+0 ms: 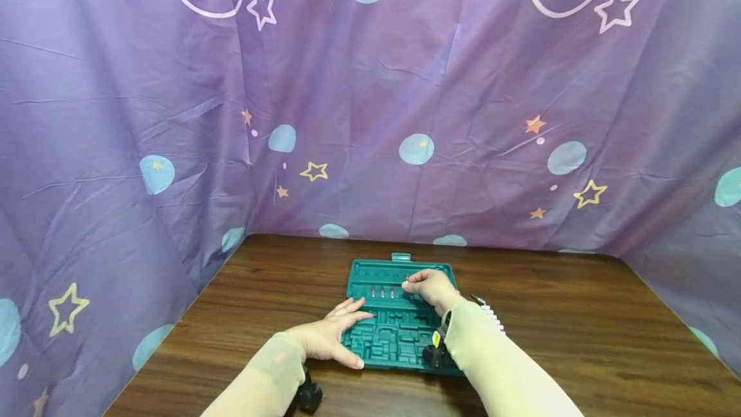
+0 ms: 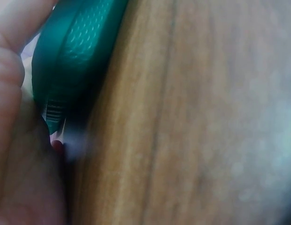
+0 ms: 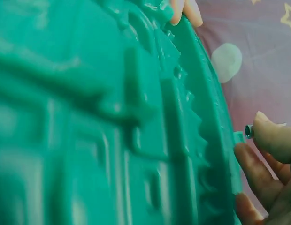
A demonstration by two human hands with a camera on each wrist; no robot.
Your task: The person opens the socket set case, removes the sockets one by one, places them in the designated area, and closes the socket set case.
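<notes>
An open green molded case [image 1: 399, 365] lies on the table, with several small metal pieces [image 1: 383, 292] standing in a row in its upper half. My right hand [image 1: 433, 288] is over the upper right part of the case and pinches a small metal socket [image 3: 249, 131] between thumb and fingers. At the case's left edge my left hand [image 1: 334, 333] rests with fingers spread, thumb at the lower left corner. In the left wrist view, part of that hand [image 2: 16, 140] is beside the case's textured outer side [image 2: 84, 42].
A white coiled item with a dark tip [image 1: 491, 315] lies on the wooden table [image 1: 556, 314] just right of the case, partly behind my right sleeve. A purple patterned cloth [image 1: 347, 82] hangs behind the table and along its sides.
</notes>
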